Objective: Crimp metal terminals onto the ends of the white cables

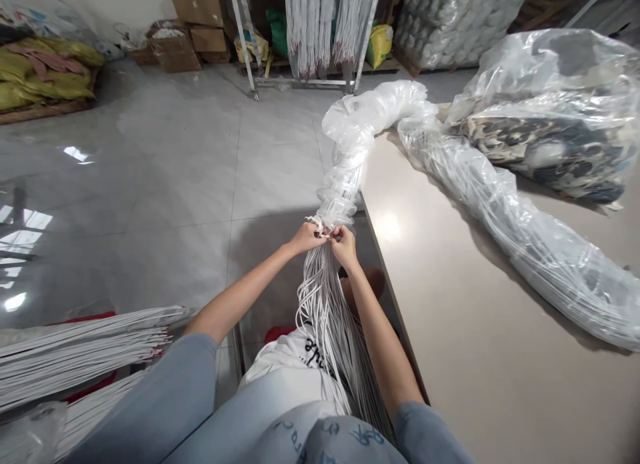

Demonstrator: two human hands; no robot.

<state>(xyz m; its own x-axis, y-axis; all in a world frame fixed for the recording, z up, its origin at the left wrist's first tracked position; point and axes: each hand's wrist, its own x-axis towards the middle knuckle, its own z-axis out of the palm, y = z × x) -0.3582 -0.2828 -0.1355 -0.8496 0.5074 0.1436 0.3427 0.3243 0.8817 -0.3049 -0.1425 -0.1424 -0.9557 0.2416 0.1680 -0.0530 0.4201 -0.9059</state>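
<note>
A thick bundle of white cords (325, 291) hangs over my lap and runs up into a gathered clear plastic sleeve (345, 164). At the sleeve's near end both my hands meet. My left hand (306, 237) is closed, its fingers pinching a white tie (319, 225) that circles the bundle. My right hand (344, 245) is closed too, thumb and fingers pressed together on the same tie from the right. The fingertips are small and partly hidden. From my hands the sleeve bends over the table corner.
On the beige table (450, 304) lies the rest of the plastic-covered bundle (520, 231), beside a clear bag of patterned cloth (545, 137). More white cords (90, 351) lie at lower left. A metal rack (305, 84) with hanging cords stands ahead, near cardboard boxes (175, 51) and yellow-green sacks (45, 71).
</note>
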